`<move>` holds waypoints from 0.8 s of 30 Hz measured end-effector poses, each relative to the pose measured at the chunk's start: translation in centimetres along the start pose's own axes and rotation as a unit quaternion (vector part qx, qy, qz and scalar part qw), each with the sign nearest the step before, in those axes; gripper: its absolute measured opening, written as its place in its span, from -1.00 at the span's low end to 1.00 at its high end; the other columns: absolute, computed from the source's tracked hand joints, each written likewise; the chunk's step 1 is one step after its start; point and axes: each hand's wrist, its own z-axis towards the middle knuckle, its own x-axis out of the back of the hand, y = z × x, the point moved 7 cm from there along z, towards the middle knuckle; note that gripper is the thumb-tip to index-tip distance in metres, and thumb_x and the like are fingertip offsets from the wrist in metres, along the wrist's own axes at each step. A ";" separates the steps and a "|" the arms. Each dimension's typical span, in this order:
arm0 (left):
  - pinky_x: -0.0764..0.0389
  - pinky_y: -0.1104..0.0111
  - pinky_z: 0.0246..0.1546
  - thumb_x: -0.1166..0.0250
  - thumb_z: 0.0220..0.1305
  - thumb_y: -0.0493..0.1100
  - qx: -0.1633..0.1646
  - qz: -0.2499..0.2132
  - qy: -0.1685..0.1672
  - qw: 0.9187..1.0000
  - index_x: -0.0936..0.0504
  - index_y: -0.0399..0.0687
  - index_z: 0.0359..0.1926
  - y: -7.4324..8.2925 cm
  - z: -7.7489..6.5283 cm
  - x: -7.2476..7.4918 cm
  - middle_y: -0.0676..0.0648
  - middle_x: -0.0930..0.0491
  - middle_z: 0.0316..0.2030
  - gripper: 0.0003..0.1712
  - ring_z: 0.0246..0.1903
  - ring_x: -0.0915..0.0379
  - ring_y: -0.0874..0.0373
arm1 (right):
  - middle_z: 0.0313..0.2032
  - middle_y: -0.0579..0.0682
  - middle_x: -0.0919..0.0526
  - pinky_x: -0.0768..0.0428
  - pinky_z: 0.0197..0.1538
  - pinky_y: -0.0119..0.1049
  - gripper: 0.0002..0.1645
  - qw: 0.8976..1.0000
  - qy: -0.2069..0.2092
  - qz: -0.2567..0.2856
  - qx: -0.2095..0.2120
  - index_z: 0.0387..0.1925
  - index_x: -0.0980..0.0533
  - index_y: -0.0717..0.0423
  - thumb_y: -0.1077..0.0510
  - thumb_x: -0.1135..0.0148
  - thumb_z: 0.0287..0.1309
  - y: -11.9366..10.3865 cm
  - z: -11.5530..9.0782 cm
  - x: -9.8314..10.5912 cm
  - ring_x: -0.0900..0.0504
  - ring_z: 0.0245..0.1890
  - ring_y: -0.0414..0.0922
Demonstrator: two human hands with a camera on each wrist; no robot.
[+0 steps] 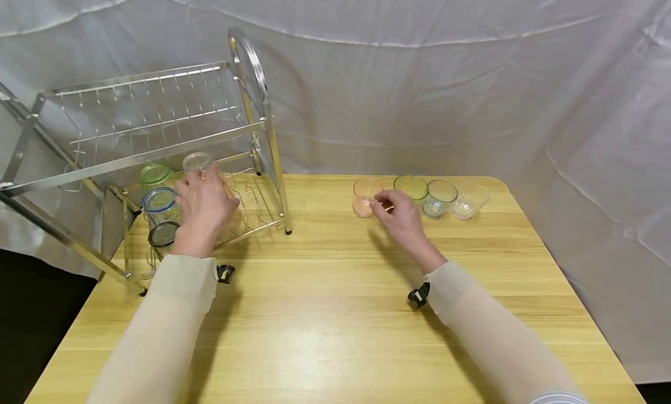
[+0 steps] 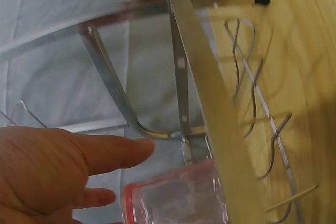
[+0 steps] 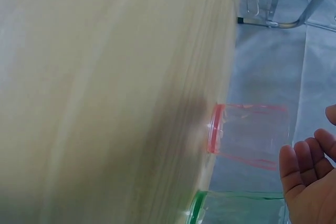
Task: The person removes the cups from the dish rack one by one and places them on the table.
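My left hand (image 1: 204, 206) is at the lower tier of the metal rack, beside a clear glass (image 1: 197, 161) whose round end faces up. In the left wrist view that glass (image 2: 181, 195) shows a pink-red edge, and a finger extends apart from it. Green (image 1: 155, 174), blue (image 1: 159, 200) and dark-rimmed (image 1: 163, 234) glasses stand left of this hand. Over the table, my right hand (image 1: 402, 218) hovers next to a pink glass (image 1: 363, 206), fingers loosely bent. The right wrist view shows a space between its thumb and fingers, close to the pink glass's upper end.
Right of the pink glass stand a green-rimmed glass (image 1: 410, 186), a dark-rimmed glass (image 1: 439, 197) and a clear glass (image 1: 469, 200) along the table's back edge. The two-tier metal rack (image 1: 141, 156) has wire prongs and an upper tier over the left hand. Grey cloth (image 1: 409, 101) hangs behind.
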 end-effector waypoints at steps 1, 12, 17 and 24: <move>-0.21 -0.47 0.27 -0.40 0.25 -0.15 0.002 0.009 -0.011 1.000 -0.38 -0.29 0.21 -0.1 0.2 -0.1 -0.67 -0.13 0.40 -0.40 0.34 -0.01 -0.73 | -0.08 0.20 -0.70 -0.73 0.01 -0.02 -0.71 1.000 -0.001 0.002 0.000 -0.01 -0.65 0.28 0.14 -0.32 0.41 0.0 0.0 -0.1 -0.67 -0.09 0.09; -0.42 -0.46 0.08 -0.10 0.36 -0.23 -0.002 0.039 -0.045 0.998 -0.20 -0.32 0.45 -0.7 0.9 -0.7 -0.76 -0.09 0.33 -0.32 0.14 -0.21 -0.78 | -0.11 0.15 -0.68 -0.70 -0.01 -0.06 -0.72 1.000 -0.013 0.005 -0.011 -0.03 -0.67 0.24 0.11 -0.30 0.43 0.3 -0.6 -1.0 -0.66 -0.09 0.06; -0.44 -0.44 0.10 -0.09 0.32 -0.30 0.006 0.040 -0.065 0.997 -0.08 -0.32 0.55 -1.0 1.2 -1.1 -0.75 -0.08 0.33 -0.20 0.17 -0.20 -0.78 | -0.11 0.16 -0.68 -0.70 0.00 -0.05 -0.71 1.000 -0.016 0.009 -0.015 -0.02 -0.66 0.24 0.09 -0.29 0.44 0.4 -0.8 -1.0 -0.66 -0.08 0.06; -0.45 -0.42 0.10 0.04 0.50 -0.21 0.007 0.034 -0.064 0.997 -0.18 -0.32 0.45 -0.9 1.2 -1.2 -0.71 -0.17 0.25 -0.42 0.17 -0.21 -0.74 | -0.09 0.15 -0.68 -0.70 0.01 -0.07 -0.70 1.000 -0.014 0.017 -0.022 0.00 -0.66 0.24 0.09 -0.30 0.42 0.8 -1.0 -1.2 -0.66 -0.08 0.06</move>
